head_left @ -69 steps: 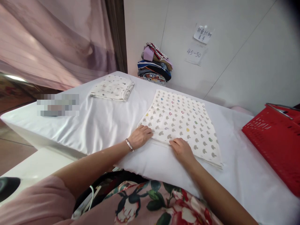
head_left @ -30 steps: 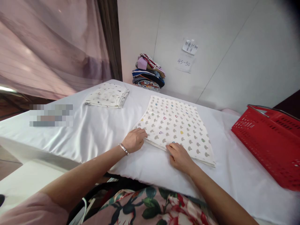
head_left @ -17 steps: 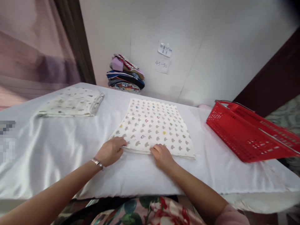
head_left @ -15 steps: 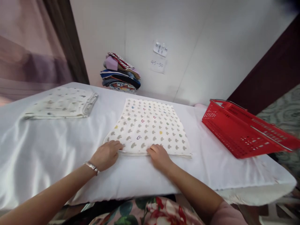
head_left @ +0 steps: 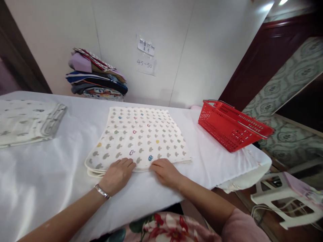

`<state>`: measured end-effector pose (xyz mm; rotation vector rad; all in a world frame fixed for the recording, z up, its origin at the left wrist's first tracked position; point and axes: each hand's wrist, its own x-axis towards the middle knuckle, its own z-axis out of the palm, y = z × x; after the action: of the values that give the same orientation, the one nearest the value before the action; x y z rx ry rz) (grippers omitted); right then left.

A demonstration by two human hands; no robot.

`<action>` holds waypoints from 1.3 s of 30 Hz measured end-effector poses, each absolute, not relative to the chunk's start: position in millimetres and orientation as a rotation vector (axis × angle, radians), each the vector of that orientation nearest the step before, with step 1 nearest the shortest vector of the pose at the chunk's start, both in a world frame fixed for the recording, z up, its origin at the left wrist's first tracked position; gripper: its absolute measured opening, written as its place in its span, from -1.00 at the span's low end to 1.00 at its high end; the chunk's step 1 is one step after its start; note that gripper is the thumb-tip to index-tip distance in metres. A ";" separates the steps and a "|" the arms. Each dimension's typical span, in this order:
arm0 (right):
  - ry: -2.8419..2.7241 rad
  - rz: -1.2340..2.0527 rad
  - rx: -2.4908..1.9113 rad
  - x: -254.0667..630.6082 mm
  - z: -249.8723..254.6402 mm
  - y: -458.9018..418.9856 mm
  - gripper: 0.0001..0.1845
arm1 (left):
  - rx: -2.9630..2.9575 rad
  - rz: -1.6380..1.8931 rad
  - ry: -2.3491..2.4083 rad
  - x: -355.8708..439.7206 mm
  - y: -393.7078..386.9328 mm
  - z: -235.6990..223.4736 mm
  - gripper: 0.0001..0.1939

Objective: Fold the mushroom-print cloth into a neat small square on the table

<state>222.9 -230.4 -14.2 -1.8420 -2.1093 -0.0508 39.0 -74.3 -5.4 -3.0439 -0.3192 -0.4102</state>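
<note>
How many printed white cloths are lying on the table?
2. The mushroom-print cloth lies centrally, touched by left hand and right hand; the sparser-print cloth lies at left, cut by the picture edge. More may hide underneath.

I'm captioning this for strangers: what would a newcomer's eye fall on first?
Probably the red basket, on the right of the white-covered table. Then the mushroom-print fabric in the middle, its near edge touched by the left hand and right hand. Behind it, to the left, is a colourful textile stack.
</note>
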 end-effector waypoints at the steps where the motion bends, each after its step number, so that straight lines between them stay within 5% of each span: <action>1: -2.041 -0.054 -1.857 232.7 -13.9 -240.7 -0.68 | -3.052 -0.418 -0.325 39.9 -73.8 -6.1 -0.77; 11: -0.856 0.042 -2.344 332.0 -9.8 -324.6 -0.79 | -3.073 -0.365 -0.367 40.3 -68.7 -15.1 -0.75; 30: -0.716 0.441 -2.529 337.1 1.3 -312.7 -0.79 | -3.127 -0.439 -0.354 40.1 -65.6 -17.9 -0.77; 39: -0.788 0.337 -2.673 342.7 -6.7 -308.4 -0.84 | -3.151 -0.480 -0.336 39.8 -65.0 -18.1 -0.78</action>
<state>342.7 -308.4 -6.7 -2.6731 -0.7884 0.3369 39.8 -65.0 -18.1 -3.1509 -0.3356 -0.4800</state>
